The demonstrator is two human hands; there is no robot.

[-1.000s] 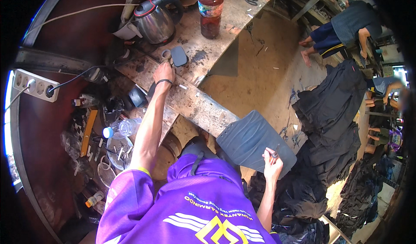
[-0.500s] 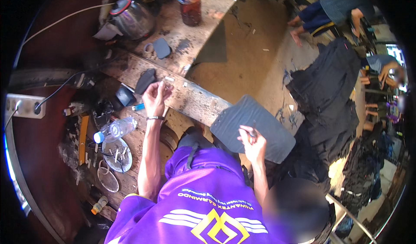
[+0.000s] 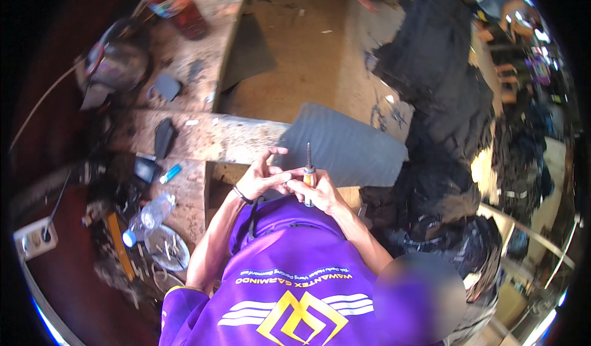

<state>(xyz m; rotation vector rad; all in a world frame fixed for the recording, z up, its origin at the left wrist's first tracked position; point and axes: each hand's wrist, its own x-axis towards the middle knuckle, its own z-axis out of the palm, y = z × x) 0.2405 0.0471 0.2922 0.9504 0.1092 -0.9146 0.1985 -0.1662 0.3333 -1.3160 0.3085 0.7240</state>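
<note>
My right hand (image 3: 320, 193) is closed round the orange and black handle of a screwdriver (image 3: 309, 177), whose dark shaft points away from me. Just left of it, my left hand (image 3: 265, 177) has its thumb and fingertips against the right hand's fingers. One left finger is raised, while the others are bent in a pinch; whatever lies between them is too small to make out. Beyond both hands, a dark grey sheet (image 3: 345, 146) lies across the end of the wooden plank (image 3: 240, 140).
On the left bench are a clear bottle (image 3: 157, 210), a dish of cigarette butts (image 3: 175, 254), a blue lighter (image 3: 170, 174) and a black pouch (image 3: 164, 138). A kettle (image 3: 120, 63) and a red drink bottle (image 3: 184, 17) stand farther back. Black cloth (image 3: 425, 57) heaps at right, with people beyond.
My left hand has left the spot by the black pouch and come right to meet my right hand. The screwdriver now stands clearly in the right hand. The whole view has turned.
</note>
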